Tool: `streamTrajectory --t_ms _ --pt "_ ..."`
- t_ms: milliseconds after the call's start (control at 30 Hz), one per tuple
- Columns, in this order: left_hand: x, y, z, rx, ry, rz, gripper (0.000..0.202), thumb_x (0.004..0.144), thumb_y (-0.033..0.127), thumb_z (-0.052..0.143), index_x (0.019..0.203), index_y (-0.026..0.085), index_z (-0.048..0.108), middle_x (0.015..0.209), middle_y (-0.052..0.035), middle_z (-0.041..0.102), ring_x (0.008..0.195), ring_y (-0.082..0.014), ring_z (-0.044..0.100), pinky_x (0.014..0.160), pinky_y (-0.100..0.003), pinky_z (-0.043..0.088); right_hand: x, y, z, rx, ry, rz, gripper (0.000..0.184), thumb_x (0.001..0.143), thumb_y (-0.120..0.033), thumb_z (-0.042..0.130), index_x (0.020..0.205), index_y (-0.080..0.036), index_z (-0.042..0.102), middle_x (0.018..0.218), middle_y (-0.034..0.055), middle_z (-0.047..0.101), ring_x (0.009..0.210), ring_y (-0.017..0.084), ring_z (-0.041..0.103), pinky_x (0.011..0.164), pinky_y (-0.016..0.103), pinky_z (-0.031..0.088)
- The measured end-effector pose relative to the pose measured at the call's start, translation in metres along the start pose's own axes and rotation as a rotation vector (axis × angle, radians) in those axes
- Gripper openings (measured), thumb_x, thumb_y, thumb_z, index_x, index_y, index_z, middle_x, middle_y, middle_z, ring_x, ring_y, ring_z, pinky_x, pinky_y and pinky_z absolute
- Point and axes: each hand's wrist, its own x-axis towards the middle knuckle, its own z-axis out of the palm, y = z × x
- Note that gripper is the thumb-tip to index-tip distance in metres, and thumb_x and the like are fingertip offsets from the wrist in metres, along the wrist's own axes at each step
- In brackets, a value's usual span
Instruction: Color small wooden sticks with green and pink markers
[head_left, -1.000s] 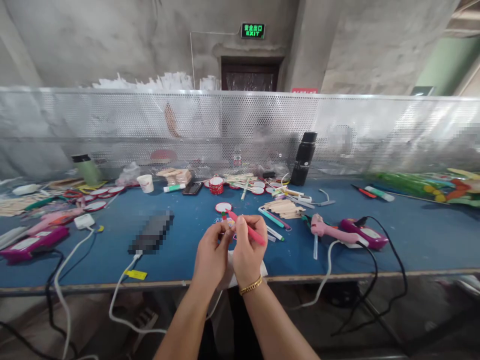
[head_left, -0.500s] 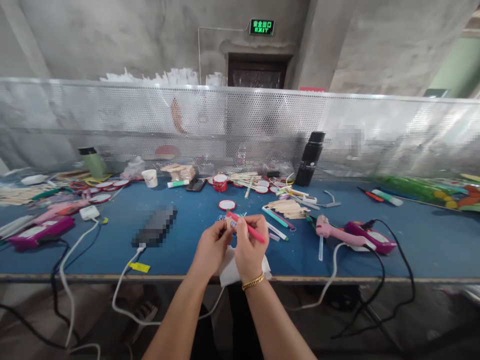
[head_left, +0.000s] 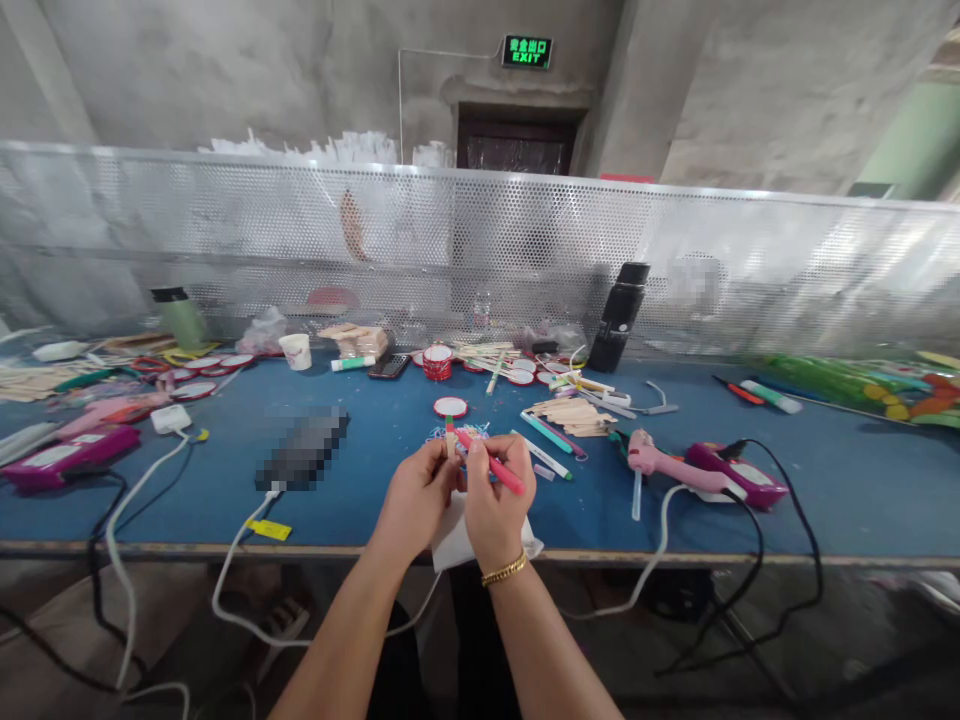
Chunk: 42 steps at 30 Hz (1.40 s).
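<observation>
My left hand (head_left: 421, 487) pinches a small wooden craft stick (head_left: 451, 440) upright; its top end shows green and red colouring. In my right hand (head_left: 499, 490) is a pink-red marker (head_left: 493, 462), its tip pointing up and left close beside the stick. Under both hands lies a white tissue (head_left: 452, 540) at the table's front edge. Just beyond the fingers is a loose pile of thin pastel strands (head_left: 431, 434), with a white disc with a red rim (head_left: 450, 407) behind it.
A pink glue gun (head_left: 664, 462) and several craft sticks (head_left: 574, 416) lie to the right, near capped markers (head_left: 544, 432). On the left are a blurred dark phone (head_left: 304, 450) and its white cable. A black bottle (head_left: 619, 318) stands by the perforated metal screen (head_left: 525, 235).
The craft stick now stands more upright in my left hand, its coloured end showing. The marker tip has moved slightly down and away from the stick's top. The view has shifted slightly.
</observation>
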Motion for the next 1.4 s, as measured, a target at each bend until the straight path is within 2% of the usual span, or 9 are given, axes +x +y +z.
streamTrajectory --t_ms 167,433,600,800,1200,1400 --pt "-0.0011 -0.0014 -0.0006 0.085 -0.006 0.039 0.026 0.096 0.040 0.054 0.082 0.020 0.063 0.076 0.0004 0.067 0.067 -0.0149 0.058 0.062 -0.024 0.040 0.0002 0.0010 -0.0003 0.010 -0.010 0.016 0.020 0.095 -0.034 0.058 0.080 -0.023 0.054 0.077 -0.0002 0.059 0.077 0.019 0.056 0.076 0.034 0.043" --pt "-0.0019 0.0005 -0.0017 0.164 0.013 0.077 0.025 0.096 0.037 0.053 0.078 0.021 0.059 0.076 -0.0003 0.065 0.071 -0.0164 0.056 0.066 -0.026 0.040 0.0008 0.0007 0.0009 0.003 -0.026 0.024 0.020 0.095 -0.035 0.058 0.080 -0.023 0.054 0.077 -0.0002 0.060 0.079 0.019 0.057 0.077 0.034 0.043" --pt "-0.0027 -0.0003 -0.0021 0.170 0.008 0.054 0.024 0.097 0.036 0.052 0.081 0.021 0.060 0.076 -0.0003 0.067 0.071 -0.0167 0.058 0.063 -0.025 0.037 -0.0001 0.0019 0.0010 0.008 0.042 0.048 0.021 0.095 -0.036 0.058 0.078 -0.023 0.054 0.077 0.0001 0.059 0.079 0.020 0.056 0.077 0.034 0.043" --pt "-0.0034 0.0038 -0.0027 0.177 0.005 0.064 0.021 0.097 0.035 0.051 0.085 0.021 0.063 0.082 -0.0007 0.069 0.075 -0.0164 0.059 0.068 -0.026 0.040 -0.0008 0.0024 0.0013 0.018 -0.004 0.033 0.021 0.095 -0.034 0.058 0.078 -0.022 0.054 0.075 -0.0010 0.059 0.077 0.019 0.057 0.077 0.034 0.043" --pt "-0.0053 0.0045 -0.0016 0.215 0.020 0.032 0.026 0.097 0.037 0.051 0.078 0.021 0.057 0.070 0.0014 0.063 0.065 -0.0146 0.055 0.060 -0.025 0.034 -0.0012 0.0049 0.0003 0.011 0.047 0.034 0.020 0.094 -0.034 0.059 0.078 -0.022 0.055 0.076 -0.0006 0.059 0.076 0.019 0.057 0.074 0.034 0.044" --pt "-0.0057 0.0048 -0.0018 0.217 0.019 0.044 0.025 0.097 0.035 0.051 0.077 0.021 0.056 0.068 0.0024 0.060 0.063 -0.0141 0.052 0.060 -0.025 0.034 -0.0009 0.0056 0.0006 0.016 0.029 0.044 0.021 0.095 -0.033 0.058 0.077 -0.022 0.055 0.074 -0.0011 0.058 0.074 0.018 0.056 0.073 0.033 0.044"
